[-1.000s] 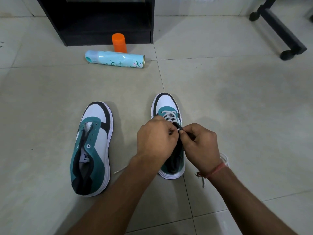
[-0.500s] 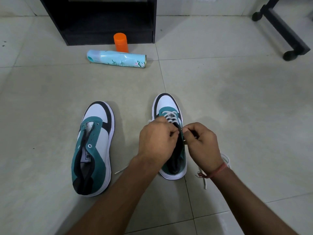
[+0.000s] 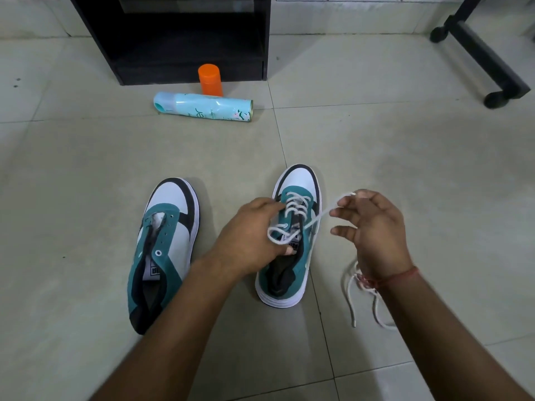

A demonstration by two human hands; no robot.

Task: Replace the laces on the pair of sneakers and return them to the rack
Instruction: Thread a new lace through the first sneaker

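Half-laced sneaker (image 3: 295,227) on floor (image 3: 405,175), mid-frame. My left hand (image 3: 252,235) grips its collar, fingers curled. Right hand (image 3: 373,224) pinches white lace (image 3: 321,215) end, other fingers loose. Unlaced sneaker (image 3: 162,250) just left. Spare lace (image 3: 364,299) under right wrist. Spray can (image 3: 202,107), orange bottle (image 3: 210,80) by rack (image 3: 173,30), far floor edge.
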